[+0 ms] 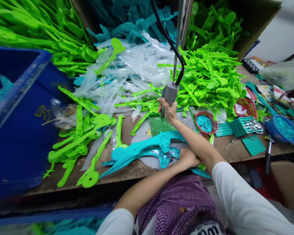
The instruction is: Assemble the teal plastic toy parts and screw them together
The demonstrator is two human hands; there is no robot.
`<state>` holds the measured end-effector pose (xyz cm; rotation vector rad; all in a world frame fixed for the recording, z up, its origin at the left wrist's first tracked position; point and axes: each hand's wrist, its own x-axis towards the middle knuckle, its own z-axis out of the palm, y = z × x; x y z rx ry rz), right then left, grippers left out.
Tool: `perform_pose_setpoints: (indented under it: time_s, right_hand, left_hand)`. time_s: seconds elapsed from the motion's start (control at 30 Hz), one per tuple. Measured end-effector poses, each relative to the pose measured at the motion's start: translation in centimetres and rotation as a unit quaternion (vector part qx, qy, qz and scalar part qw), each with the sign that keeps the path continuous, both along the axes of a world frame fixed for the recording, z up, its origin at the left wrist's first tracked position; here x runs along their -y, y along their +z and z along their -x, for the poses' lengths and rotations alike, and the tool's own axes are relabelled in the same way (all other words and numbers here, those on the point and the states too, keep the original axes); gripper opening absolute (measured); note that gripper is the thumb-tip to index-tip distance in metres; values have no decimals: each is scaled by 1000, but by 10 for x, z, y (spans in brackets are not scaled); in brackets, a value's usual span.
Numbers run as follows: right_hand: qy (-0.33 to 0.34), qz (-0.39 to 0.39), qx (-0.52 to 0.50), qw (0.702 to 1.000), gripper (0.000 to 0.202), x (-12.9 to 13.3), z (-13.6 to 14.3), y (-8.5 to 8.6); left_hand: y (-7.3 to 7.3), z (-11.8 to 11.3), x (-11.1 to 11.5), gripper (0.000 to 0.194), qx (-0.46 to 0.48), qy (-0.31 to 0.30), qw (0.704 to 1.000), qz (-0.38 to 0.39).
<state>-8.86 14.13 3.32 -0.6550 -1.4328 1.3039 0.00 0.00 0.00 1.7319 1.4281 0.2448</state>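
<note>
My right hand (pixel 168 109) grips a grey hanging power screwdriver (pixel 170 94) whose tip points down at a green tray of small screws (pixel 159 124). My left hand (pixel 188 157) presses on a teal plastic assembly (pixel 147 149) lying on the wooden bench near its front edge. My right forearm crosses above my left hand. The screwdriver's black cable (pixel 165 32) and a metal rod run up out of view.
A heap of lime-green plastic parts (pixel 210 76) lies behind the tray, with clear plastic pieces (pixel 134 70) to the left. More green parts (pixel 80 143) lie left of centre. A blue crate (pixel 19 117) stands at left. A red basket (pixel 206 122) and a blue bowl (pixel 283 129) sit to the right.
</note>
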Motion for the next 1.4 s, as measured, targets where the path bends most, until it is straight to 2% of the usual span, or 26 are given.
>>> perform_pose_setpoints:
  time_s: [0.37,0.47,0.53,0.63,0.7,0.77,0.87,0.97,1.03,1.1,1.23,1.4]
  right_hand:
    - [3,15,11,1000,49,0,-2,0]
    - [-7,21,-2,1000,57,-2,-4,11]
    - [-22,10,-24,999,60,-3,-11,25]
    - [-54,-17,-65,996,59,1,-42,54]
    - [-70,-33,-83,994,56,14,-82,72]
    - [-77,-39,-91,992,53,36,-131,81]
    - [-101,-16,-63,993,53,75,-200,73]
    - [-132,27,-26,991,56,99,-238,47]
    - [-139,44,-22,989,58,102,-246,32]
    - [-147,54,-37,987,58,99,-246,24]
    - [-152,67,-58,984,57,91,-241,19]
    - [-142,70,-32,987,52,87,-241,6]
  left_hand:
    - [-1,0,1,49,-1,5,1000,-7]
    - [0,1,-1,55,-9,6,1000,-12]
    - [2,2,-2,54,-10,2,1000,-13]
    - [4,4,-3,41,-2,-17,1000,-18]
    - [4,4,-4,34,-1,-24,999,-28]
    - [4,4,-5,33,-9,-26,999,-36]
    - [3,3,-6,32,-22,-33,998,-41]
    - [3,2,-7,31,-35,-30,998,-41]
    - [6,1,-8,31,-40,-22,998,-35]
    - [8,1,-7,30,-41,-19,999,-30]
    - [10,0,-8,31,-39,-17,999,-22]
    - [9,0,-9,31,-39,-20,999,-20]
